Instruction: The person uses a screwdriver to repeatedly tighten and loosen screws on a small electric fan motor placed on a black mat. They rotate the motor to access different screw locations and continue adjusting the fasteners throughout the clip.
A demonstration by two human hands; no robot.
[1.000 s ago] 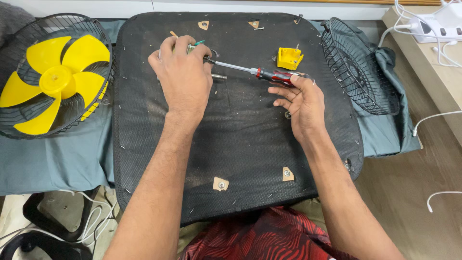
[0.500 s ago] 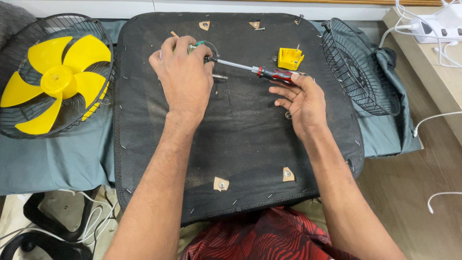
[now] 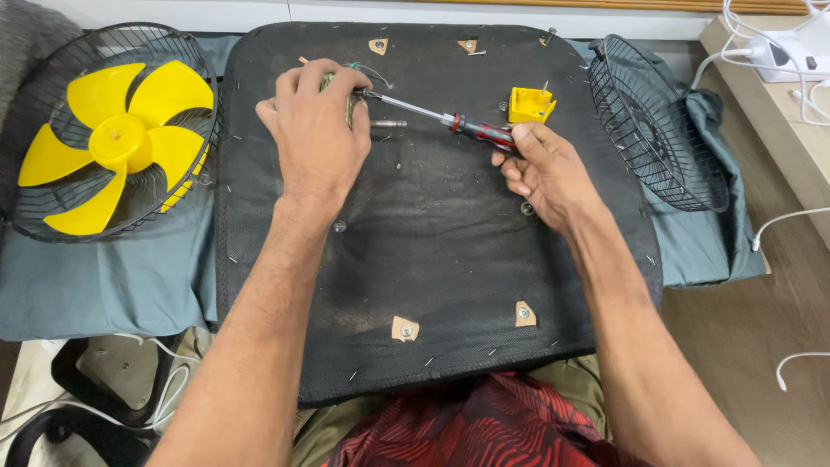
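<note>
Mostly hidden under the left hand (image 3: 318, 130) is a small part with thin wires, clamped against the black panel (image 3: 432, 259). Right hand (image 3: 543, 169) grips the red-handled screwdriver (image 3: 437, 115), tip lost beneath the left fingers. Beyond the right hand sits a yellow block (image 3: 530, 105); outside the left, a yellow-bladed fan (image 3: 112, 143).
</note>
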